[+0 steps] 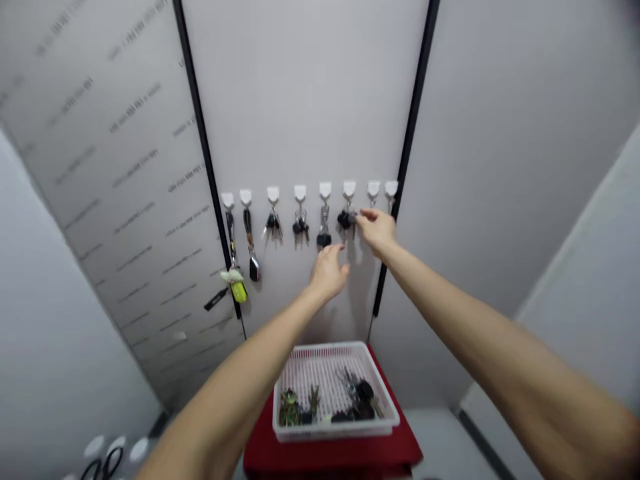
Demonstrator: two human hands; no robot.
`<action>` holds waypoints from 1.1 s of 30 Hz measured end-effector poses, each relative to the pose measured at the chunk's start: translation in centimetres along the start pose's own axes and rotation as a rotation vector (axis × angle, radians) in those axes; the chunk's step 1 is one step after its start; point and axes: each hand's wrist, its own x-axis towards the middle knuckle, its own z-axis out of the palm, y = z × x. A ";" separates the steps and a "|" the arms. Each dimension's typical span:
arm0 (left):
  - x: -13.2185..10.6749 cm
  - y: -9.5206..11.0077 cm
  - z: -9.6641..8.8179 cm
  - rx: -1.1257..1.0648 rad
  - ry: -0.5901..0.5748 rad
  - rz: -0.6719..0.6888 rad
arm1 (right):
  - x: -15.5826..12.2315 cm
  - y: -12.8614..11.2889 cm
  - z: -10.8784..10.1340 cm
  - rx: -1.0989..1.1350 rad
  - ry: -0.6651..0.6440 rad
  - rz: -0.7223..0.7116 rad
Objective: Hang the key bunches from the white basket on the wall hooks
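My right hand [377, 231] reaches up to the wall with its fingertips closed on a bunch of keys [346, 219] with dark heads, which hangs from a white hook [349, 189]. My left hand [329, 273] is lower and to the left, thumb and fingers apart, holding nothing that I can see. Just above it hangs a key bunch with a grey strap and a black fob [324, 239]. Two more key bunches, the left one [273, 222] and the right one [301, 225], hang further left. My right hand partly covers the area under the two rightmost hooks [373, 189].
Below, a white plastic basket [327, 437] holding several keys stands on a red surface [330, 459]. At the far left hang a black key fob [255, 269] and a yellow-green keychain [239, 291]. Black strips [416, 100] edge the wall panel. Scissors [113, 461] are at bottom left.
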 end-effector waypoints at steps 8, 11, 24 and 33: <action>-15.1 -5.3 4.1 -0.046 -0.475 -0.135 | -16.7 5.1 -4.6 -0.174 -1.069 0.065; -18.1 -6.0 5.1 0.016 -0.657 -0.191 | -21.7 6.4 -5.5 -0.282 -1.378 0.010; -18.8 -6.1 5.8 -0.114 -0.653 -0.336 | -22.3 6.2 -5.5 -0.201 -1.271 0.184; -18.0 -6.4 6.8 -0.240 -0.594 -0.439 | -21.0 6.3 -5.6 -0.149 -1.248 0.234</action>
